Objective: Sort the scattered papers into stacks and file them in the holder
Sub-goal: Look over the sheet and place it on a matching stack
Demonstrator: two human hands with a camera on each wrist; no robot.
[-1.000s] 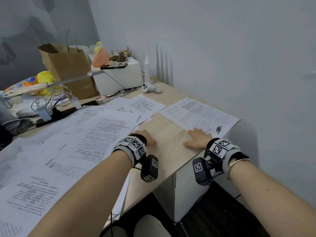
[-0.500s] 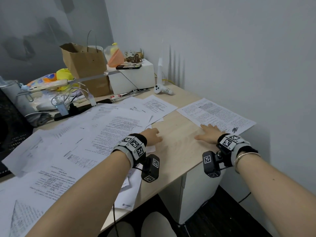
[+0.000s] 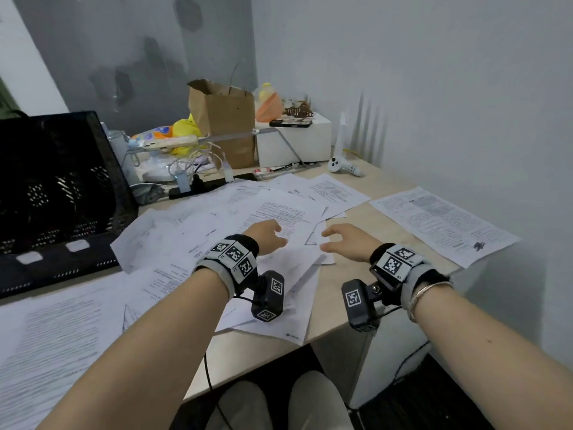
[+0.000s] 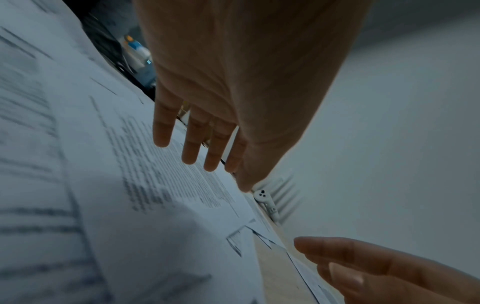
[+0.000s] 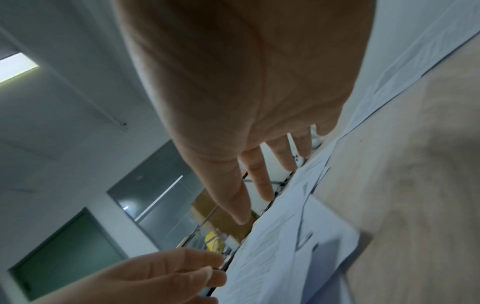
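Head view: the left hand [image 3: 266, 235] and the right hand [image 3: 348, 242] are held palm-down, near each other, over the right edge of the scattered papers [image 3: 217, 243] that cover the light wooden counter [image 3: 350, 293]; the fingers of both hands are extended and released, grasping nothing. A separate printed sheet [image 3: 440, 225] lies apart at the right, beside the wall. The black mesh holder [image 3: 52, 193] stands at the left of the counter, with papers touching its base. A brown paper bag [image 3: 224, 119], a white box [image 3: 294, 144] and a white controller [image 3: 339, 164] sit along the far side. Left wrist view: the left hand [image 4: 233, 92] is spread above the blurred printed papers [image 4: 161, 185], its fingers [image 4: 162, 127] straight and slightly parted; whether the tips touch the sheet cannot be told. The right hand [image 4: 389, 273] enters at the lower right. Right wrist view: the right hand [image 5: 246, 92] is open over the edge of the papers [image 5: 280, 242], its fingers [image 5: 259, 181] straight, the bare counter [image 5: 402, 185] to the right; the left hand [image 5: 145, 275] shows at the lower left.
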